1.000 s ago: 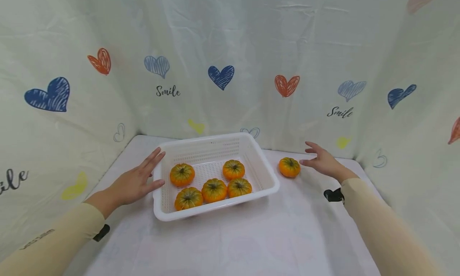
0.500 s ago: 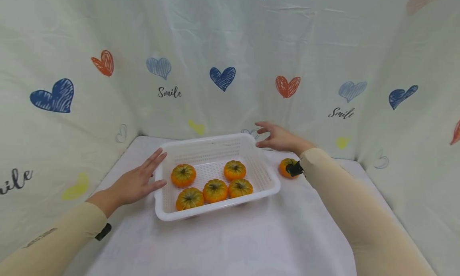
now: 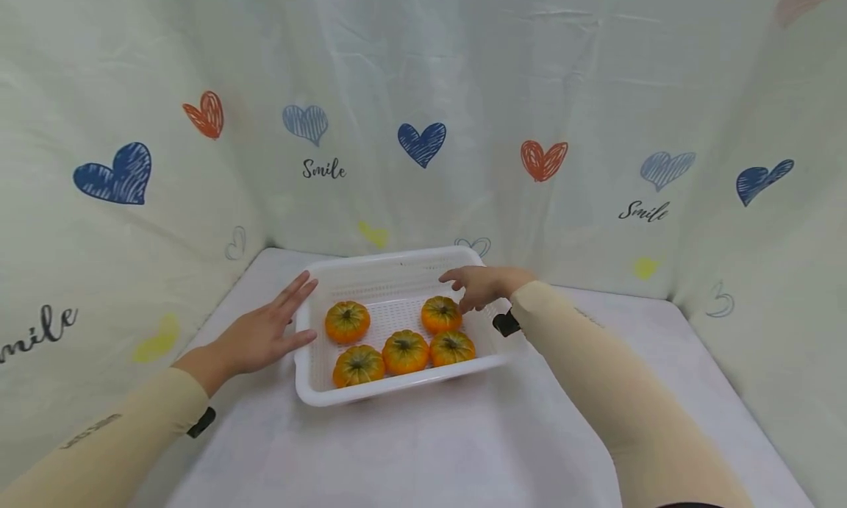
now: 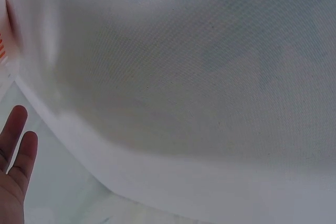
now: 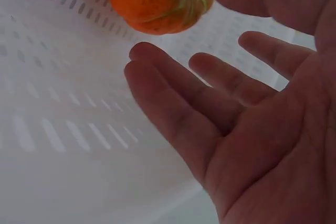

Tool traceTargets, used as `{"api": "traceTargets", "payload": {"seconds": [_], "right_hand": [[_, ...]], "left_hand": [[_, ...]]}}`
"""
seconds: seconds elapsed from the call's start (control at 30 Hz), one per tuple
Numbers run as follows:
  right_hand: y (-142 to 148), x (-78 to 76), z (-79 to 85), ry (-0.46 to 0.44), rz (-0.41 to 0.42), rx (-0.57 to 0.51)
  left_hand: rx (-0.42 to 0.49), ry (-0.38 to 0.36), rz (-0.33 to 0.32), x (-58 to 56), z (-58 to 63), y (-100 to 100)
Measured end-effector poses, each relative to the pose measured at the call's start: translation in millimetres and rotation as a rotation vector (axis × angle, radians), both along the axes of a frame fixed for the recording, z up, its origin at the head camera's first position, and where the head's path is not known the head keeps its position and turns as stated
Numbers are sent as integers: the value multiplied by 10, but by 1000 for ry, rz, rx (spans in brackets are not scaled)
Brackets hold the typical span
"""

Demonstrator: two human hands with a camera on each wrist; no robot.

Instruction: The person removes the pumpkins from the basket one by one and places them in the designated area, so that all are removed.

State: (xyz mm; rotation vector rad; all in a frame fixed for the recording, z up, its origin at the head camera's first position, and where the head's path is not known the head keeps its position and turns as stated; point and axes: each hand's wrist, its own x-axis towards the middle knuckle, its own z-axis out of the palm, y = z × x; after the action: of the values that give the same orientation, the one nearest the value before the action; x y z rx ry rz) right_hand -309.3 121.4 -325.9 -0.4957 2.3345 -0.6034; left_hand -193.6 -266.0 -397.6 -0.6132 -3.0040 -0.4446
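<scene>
Several small orange-and-green pumpkins lie in a white plastic basket [image 3: 410,381]. My right hand [image 3: 483,284] reaches over the basket's right side, its fingertips at the back right pumpkin [image 3: 440,315]. In the right wrist view that pumpkin [image 5: 155,4] shows just beyond the spread fingers and thumb, and the palm holds nothing. My left hand [image 3: 261,333] is at the basket's left rim, fingers straight and thumb apart. Only two fingers and part of the palm of the left hand [image 4: 16,166] show in the left wrist view.
A white cloth covers the table [image 3: 410,449]. Behind it and at both sides hangs a pale curtain [image 3: 476,184] printed with hearts and "Smile". The right sleeve [image 3: 595,353] crosses the table's right part and hides what lies behind it.
My right hand has moved left from beside a lone pumpkin on the table, over the basket's rim and down to the back right pumpkin. The arm now hides the lone pumpkin. The left hand stays.
</scene>
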Motion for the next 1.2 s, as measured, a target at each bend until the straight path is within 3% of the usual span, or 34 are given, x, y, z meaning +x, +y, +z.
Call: {"api": "traceTargets", "payload": {"seconds": [0.3, 0.67, 0.87, 1.2], "right_hand": [[-99, -13, -130, -65, -23, -6], [-306, -38, -260, -2, 69, -104], [-312, -31, -350, 9, 62, -76], [-392, -36, -448, 20, 78, -125]], "left_hand": [[0, 14, -5, 3, -11, -2], [14, 5, -2, 23, 11, 9], [33, -22, -8, -9, -8, 61], [6, -9, 20, 6, -16, 17]]}}
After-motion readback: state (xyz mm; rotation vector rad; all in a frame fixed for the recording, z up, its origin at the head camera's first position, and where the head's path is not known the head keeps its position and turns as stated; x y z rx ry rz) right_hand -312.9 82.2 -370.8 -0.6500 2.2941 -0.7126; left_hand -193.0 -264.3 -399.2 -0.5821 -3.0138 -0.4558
